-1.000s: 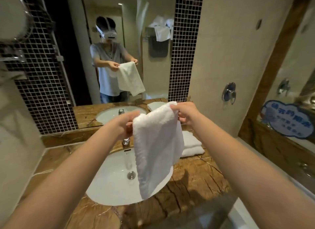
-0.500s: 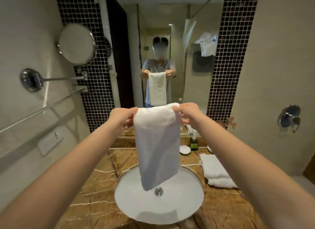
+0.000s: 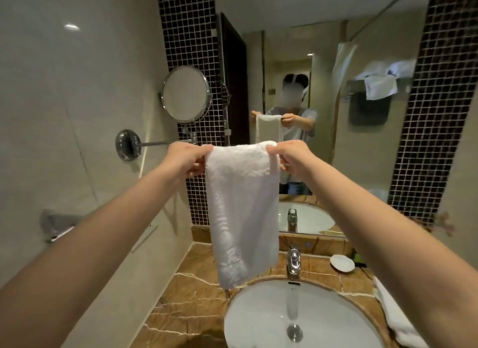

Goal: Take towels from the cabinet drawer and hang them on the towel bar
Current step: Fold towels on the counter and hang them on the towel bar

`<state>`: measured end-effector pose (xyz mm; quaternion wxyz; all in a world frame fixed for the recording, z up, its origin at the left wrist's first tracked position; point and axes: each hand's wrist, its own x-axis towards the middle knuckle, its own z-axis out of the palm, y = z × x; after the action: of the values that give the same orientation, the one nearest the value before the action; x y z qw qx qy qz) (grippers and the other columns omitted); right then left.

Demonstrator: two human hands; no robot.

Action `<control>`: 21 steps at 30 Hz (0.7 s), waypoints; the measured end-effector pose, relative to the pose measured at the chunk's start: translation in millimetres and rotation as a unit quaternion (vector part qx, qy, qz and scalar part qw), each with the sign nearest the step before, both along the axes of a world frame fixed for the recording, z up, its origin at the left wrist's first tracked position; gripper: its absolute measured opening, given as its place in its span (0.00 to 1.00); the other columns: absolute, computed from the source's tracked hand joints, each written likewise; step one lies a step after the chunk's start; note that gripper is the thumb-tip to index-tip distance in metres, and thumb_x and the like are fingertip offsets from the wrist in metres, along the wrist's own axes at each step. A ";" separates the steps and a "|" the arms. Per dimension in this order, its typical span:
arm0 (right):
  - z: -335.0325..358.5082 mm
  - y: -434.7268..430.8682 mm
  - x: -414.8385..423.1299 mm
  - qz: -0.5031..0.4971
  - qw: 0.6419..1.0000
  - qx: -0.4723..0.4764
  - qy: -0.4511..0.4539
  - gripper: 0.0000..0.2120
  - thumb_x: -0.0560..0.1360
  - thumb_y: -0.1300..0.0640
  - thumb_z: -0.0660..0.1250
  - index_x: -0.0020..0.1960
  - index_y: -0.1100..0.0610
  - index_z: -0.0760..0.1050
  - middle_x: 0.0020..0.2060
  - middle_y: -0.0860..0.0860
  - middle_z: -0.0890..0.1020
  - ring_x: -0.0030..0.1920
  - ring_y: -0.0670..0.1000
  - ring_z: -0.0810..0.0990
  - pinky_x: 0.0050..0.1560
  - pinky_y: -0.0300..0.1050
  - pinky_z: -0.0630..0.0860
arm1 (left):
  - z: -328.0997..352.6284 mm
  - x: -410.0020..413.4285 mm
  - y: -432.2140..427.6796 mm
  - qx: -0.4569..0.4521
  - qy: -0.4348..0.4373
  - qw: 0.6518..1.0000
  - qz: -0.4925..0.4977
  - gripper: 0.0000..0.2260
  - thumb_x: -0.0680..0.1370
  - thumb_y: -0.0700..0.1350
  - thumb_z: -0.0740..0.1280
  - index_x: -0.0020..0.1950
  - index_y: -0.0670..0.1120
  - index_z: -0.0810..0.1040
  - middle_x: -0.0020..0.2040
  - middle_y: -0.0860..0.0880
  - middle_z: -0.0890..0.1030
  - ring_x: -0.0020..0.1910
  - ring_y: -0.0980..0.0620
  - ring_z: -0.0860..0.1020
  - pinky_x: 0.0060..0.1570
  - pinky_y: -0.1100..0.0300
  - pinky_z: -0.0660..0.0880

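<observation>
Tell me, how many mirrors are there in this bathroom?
2. A round mirror sticks out on a metal arm from the left wall. A big mirror covers the wall behind the sink. More could be outside the picture.

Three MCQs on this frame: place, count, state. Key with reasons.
1. The small white dish sits: A) in the sink B) on the brown marble counter, right of the chrome tap C) on a shelf
2. Hands gripping the white terry towel: A) none B) one C) two
3. The towel is: A) draped over a bar B) hanging in the air C) folded flat
Key: 1B, it lies beside the tap; 2C, left hand and right hand each pinch a top corner; 3B, it dangles from both hands.
</observation>
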<state>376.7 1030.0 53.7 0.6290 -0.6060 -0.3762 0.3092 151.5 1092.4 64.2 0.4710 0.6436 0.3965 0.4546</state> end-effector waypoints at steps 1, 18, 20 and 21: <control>4.1 7.7 -2.5 0.014 1.000 0.006 -0.011 0.20 0.73 0.58 0.72 0.62 0.64 0.76 0.52 0.55 0.78 0.56 0.54 0.76 0.54 0.46 0.76 | 4.6 -4.7 4.1 0.000 -0.006 1.000 0.005 0.08 0.72 0.44 0.73 0.45 0.41 0.77 0.34 0.45 0.74 0.30 0.51 0.71 0.33 0.60 0.68; 43.2 138.5 -48.9 0.245 0.968 0.035 -0.041 0.13 0.73 0.60 0.72 0.55 0.65 0.79 0.41 0.52 0.77 0.43 0.50 0.74 0.40 0.41 0.75 | 39.2 -58.7 23.1 0.026 -0.036 0.970 0.238 0.09 0.74 0.42 0.70 0.35 0.45 0.74 0.21 0.55 0.76 0.19 0.60 0.73 0.26 0.69 0.74; 48.2 148.8 -58.0 0.271 0.961 0.037 -0.042 0.12 0.73 0.60 0.72 0.54 0.65 0.79 0.41 0.53 0.78 0.40 0.49 0.75 0.38 0.40 0.75 | 43.6 -64.6 20.0 0.030 -0.033 0.964 0.261 0.09 0.75 0.42 0.70 0.35 0.45 0.74 0.21 0.55 0.76 0.19 0.60 0.74 0.25 0.70 0.74; 51.2 153.8 -62.4 0.282 0.958 0.038 -0.045 0.12 0.73 0.60 0.72 0.53 0.65 0.80 0.42 0.54 0.78 0.40 0.50 0.76 0.38 0.40 0.75 | 46.1 -68.0 18.8 0.031 -0.031 0.961 0.273 0.09 0.75 0.43 0.70 0.36 0.46 0.74 0.23 0.54 0.77 0.21 0.59 0.74 0.25 0.70 0.74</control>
<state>314.2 1183.8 104.9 0.5213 -0.4645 -0.5713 0.4314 83.6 1111.2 110.4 0.3204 0.5110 0.5283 0.5976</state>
